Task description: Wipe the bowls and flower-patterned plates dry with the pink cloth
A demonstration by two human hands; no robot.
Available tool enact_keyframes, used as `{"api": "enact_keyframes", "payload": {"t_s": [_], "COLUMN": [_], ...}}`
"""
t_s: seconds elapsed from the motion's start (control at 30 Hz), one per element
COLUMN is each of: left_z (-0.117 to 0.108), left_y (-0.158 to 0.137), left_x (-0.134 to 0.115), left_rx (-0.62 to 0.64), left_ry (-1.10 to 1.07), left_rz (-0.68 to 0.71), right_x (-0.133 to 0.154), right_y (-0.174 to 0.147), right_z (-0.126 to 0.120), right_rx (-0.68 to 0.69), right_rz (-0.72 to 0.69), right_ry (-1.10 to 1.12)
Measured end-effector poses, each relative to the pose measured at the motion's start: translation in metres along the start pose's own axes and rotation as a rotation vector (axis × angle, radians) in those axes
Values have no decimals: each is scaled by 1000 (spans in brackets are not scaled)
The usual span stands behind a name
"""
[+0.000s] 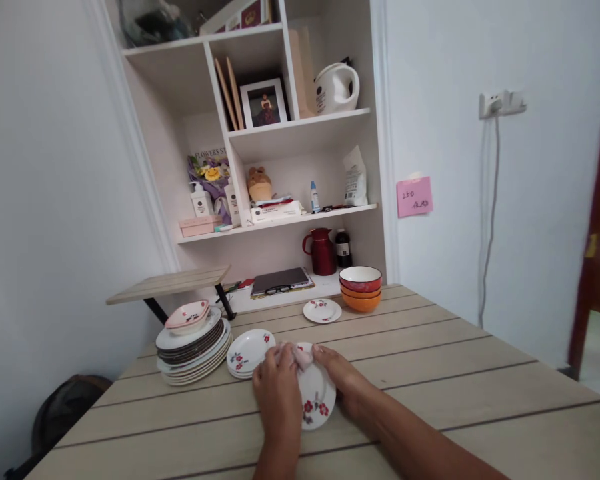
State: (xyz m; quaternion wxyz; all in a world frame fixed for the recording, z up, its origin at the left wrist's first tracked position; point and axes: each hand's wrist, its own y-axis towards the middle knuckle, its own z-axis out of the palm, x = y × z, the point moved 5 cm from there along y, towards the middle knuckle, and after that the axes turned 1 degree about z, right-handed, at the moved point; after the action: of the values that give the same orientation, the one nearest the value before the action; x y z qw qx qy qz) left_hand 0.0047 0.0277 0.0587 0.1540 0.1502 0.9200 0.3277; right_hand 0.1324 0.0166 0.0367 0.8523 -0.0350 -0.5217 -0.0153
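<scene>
A small white plate [316,395] with red flowers is tilted up between my two hands, low over the front of the table. My right hand [341,375] grips its right rim, thumb at the upper edge. On the plate's upper left side, my left hand [279,381] is closed on a pale pinkish cloth [303,358] pressed against the surface. Left of my left hand lies a short stack of matching flowered plates [250,349]. One more flowered plate [323,311] lies farther back.
At the left stands a tall stack of plates [193,353] topped by a pink-rimmed bowl [187,316], beside a small raised stand [170,285]. Stacked red and orange bowls [361,290] sit at the back right. Behind, a shelf holds a red jug [321,252] and a laptop-like slab [283,280].
</scene>
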Motion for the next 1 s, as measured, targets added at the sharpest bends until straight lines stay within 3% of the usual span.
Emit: {"api": "enact_keyframes", "payload": {"t_s": [0.13, 0.3, 0.5, 0.6, 0.73, 0.83, 1.0], "left_z": [1, 11, 18, 16, 10, 8, 13], "left_y": [5, 6, 3, 4, 5, 6, 9], "left_x": [29, 30, 20, 22, 36, 46, 46], "left_rx": [141, 182, 123, 97, 121, 149, 96], "left_ry": [26, -56, -108, -100, -74, -88, -269], "left_rz": [-249, -208, -80, -57, -206, -338, -311], "right_x": [-3, -2, 1, 1, 0, -1, -5], "right_y": [1, 8, 8, 2, -5, -6, 2], "right_z": [-12, -29, -31, -17, 2, 3, -11], "right_rx": [-208, -356, -307, -178, 28, 30, -105], "right_rz": [125, 181, 155, 101, 40, 36, 104], "right_ry": [51, 109, 102, 38, -86, -65, 44]}}
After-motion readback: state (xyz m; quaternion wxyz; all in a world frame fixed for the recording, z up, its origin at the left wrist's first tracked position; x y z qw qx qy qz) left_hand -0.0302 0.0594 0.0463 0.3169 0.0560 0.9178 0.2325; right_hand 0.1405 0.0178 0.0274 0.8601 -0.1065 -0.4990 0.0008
